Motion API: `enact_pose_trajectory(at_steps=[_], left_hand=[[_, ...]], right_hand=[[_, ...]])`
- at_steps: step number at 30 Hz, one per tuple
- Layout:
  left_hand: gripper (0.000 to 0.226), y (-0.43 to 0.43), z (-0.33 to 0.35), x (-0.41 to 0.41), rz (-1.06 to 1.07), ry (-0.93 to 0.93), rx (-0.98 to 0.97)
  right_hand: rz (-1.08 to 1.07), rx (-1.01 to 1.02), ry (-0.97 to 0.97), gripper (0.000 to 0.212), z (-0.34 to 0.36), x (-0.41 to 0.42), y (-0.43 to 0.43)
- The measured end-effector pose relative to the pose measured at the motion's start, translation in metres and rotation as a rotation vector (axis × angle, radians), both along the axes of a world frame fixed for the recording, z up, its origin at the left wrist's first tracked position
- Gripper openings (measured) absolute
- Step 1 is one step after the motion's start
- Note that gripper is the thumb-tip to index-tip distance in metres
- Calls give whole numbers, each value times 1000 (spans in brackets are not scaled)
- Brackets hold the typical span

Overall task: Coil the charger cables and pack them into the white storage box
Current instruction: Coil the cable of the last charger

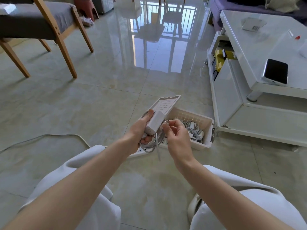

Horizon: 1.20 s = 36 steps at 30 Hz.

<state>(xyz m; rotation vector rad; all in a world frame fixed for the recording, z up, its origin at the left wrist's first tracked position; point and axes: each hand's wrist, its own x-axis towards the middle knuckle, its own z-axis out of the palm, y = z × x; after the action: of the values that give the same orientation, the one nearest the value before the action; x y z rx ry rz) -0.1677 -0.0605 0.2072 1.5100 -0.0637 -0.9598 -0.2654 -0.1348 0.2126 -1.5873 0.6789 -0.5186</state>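
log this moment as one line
left hand: holds white charger brick and coiled grey cable | right hand: pinches plug end | white plastic storage box: open, other cables inside

Glossy tile floor [99, 97] reflects daylight; wooden chair [33, 25] w/ grey seat on L, white coffee table [249, 52] on R, purple sofa [221, 7] behind.

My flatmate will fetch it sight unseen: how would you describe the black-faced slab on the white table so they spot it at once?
Start at the white low table on the right of the room. On its near corner lies a flat slab with rounded corners. It is the only black-faced thing there; the barcoded card and small red piece lie farther back.
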Motion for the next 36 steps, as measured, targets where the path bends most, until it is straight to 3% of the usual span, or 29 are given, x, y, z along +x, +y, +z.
enact_pose_trajectory(at_steps=[4, 8, 21, 25, 29, 33, 36], left_hand=[[56, 2, -9, 10, 41, -18, 90], [54, 3, -10, 17, 68, -44, 111], [56, 22, -5, 45, 248, 51, 15], [54, 24, 1, 41, 269, 202, -137], [42, 24, 14, 24, 219, 306, -321], [51, 22, 21, 5, 117, 330, -367], [54, 19, 20, 1, 31, 342, -375]], right_hand=[[-86, 18, -135, 7, 11, -4, -5], [15, 136, -216, 12, 19, -8, 2], [-59, 233, -391, 19, 54, -20, -17], [-137, 259, -307, 18, 46, -15, -30], [-159, 274, -38, 20, 30, -10, -43], [64, -12, 301, 26, 13, -9, -33], [210, -65, 247, 26, 7, -7, -19]])
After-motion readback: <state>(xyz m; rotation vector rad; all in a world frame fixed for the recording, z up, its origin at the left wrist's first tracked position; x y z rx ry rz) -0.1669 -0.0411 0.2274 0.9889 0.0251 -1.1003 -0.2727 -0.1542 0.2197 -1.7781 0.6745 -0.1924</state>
